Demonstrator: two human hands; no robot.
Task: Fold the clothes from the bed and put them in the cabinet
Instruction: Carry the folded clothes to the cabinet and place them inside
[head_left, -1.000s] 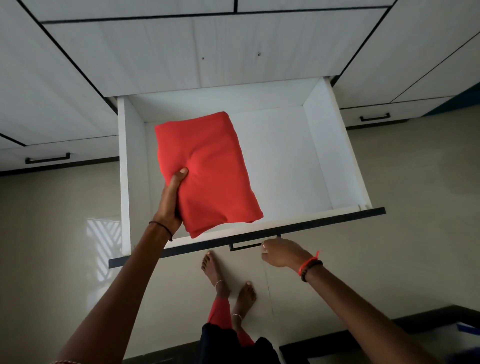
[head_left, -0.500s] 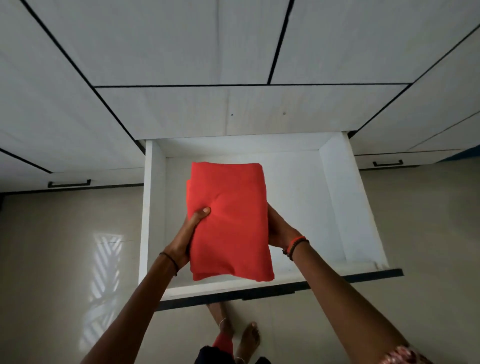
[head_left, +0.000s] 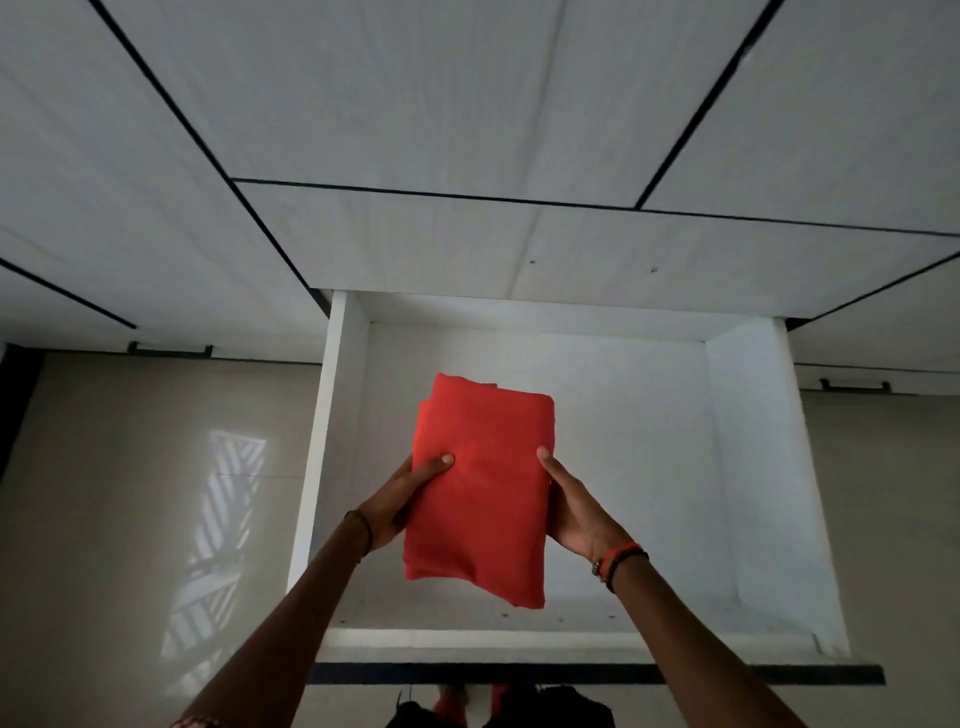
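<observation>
Red folded cloth (head_left: 483, 488) hangs over the open drawer (head_left: 748, 467), long axis 12–6 o'clock. Left hand (head_left: 400, 501) grips its 9 o'clock edge, right hand (head_left: 576, 512) its 3 o'clock edge, thumbs on top. Drawer floor sits directly below; next move prob. straight down.

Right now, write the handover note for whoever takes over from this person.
Left hand: grips the left edge of the folded red cloth, thumb on top.
Right hand: grips its right edge, thumb on top.
Cloth: folded, held over the open white drawer, nearer its left wall.
Done: folding, drawer pulled out.
To do: lay the cloth down, let go, shut the drawer.
</observation>
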